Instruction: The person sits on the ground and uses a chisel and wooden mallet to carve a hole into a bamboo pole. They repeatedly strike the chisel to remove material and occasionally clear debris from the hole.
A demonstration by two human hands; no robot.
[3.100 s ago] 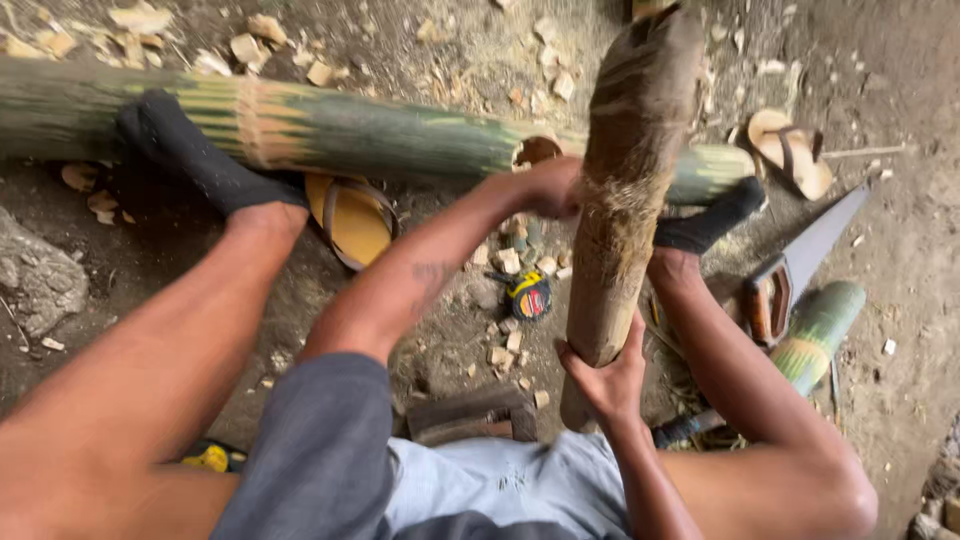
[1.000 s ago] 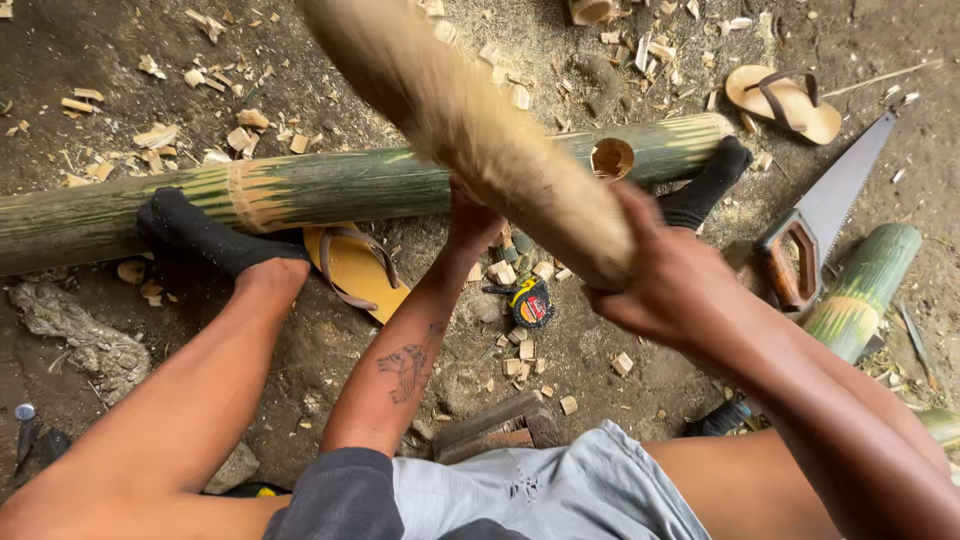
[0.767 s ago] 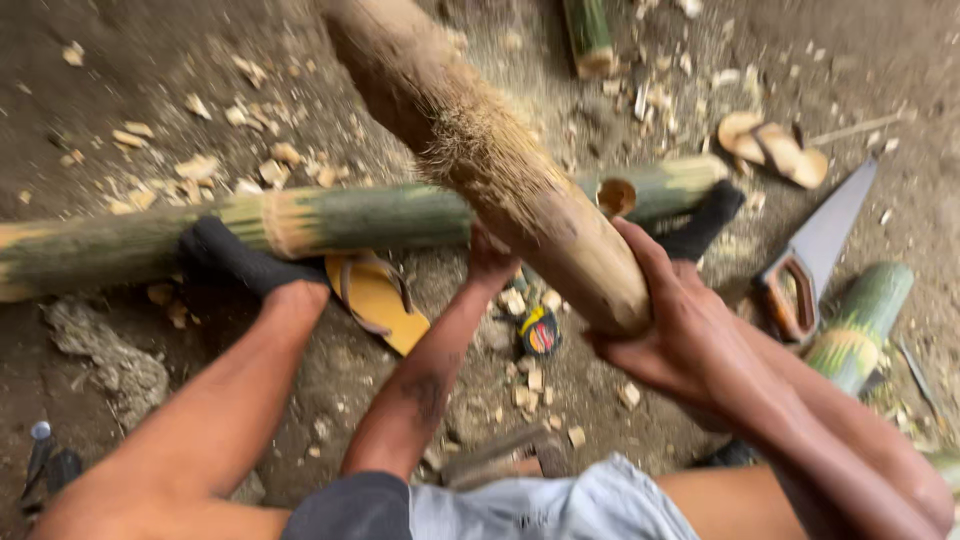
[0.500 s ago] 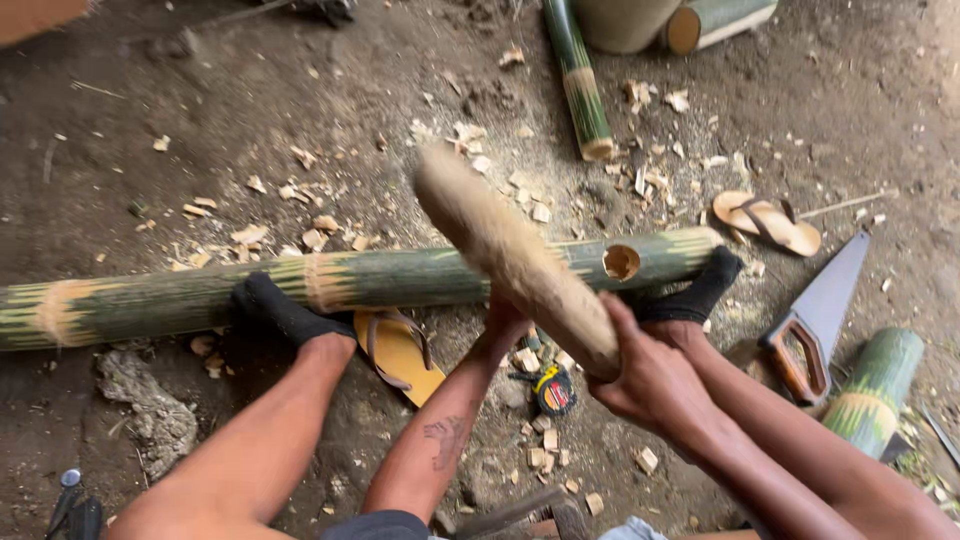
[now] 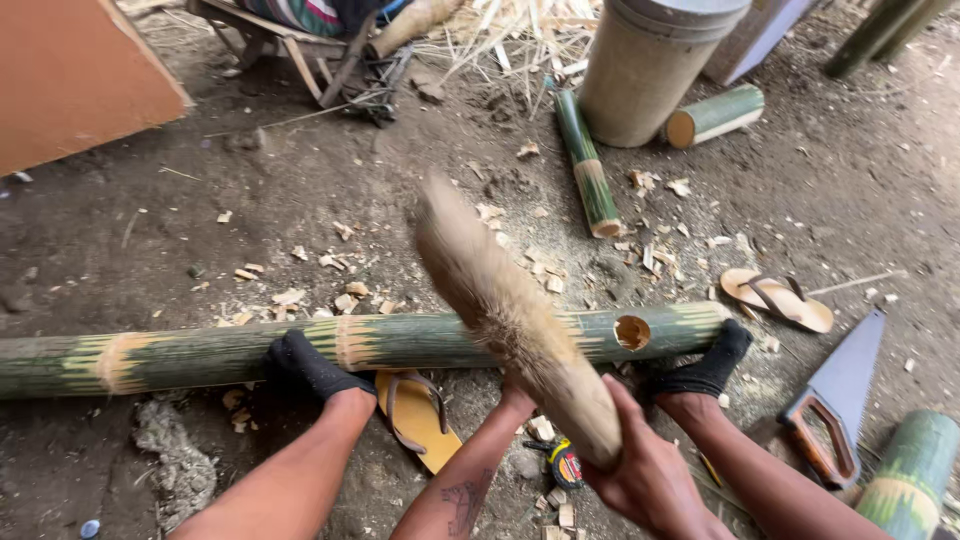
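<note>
Club (image 5: 505, 310) has swung up over the bamboo pole (image 5: 400, 340); right hand (image 5: 645, 470) wrapped tight round it, left hand (image 5: 515, 395) mostly hidden behind it, grip unclear.

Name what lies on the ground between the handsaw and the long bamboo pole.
In the head view, a tan sandal lies between the handsaw and the long bamboo pole, among wood chips.

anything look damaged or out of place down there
The long green bamboo pole has a round hole cut through its wall near the right end. Wood chips lie scattered over the dirt, and two sandals lie apart: one by the pole, one beyond it.
</note>
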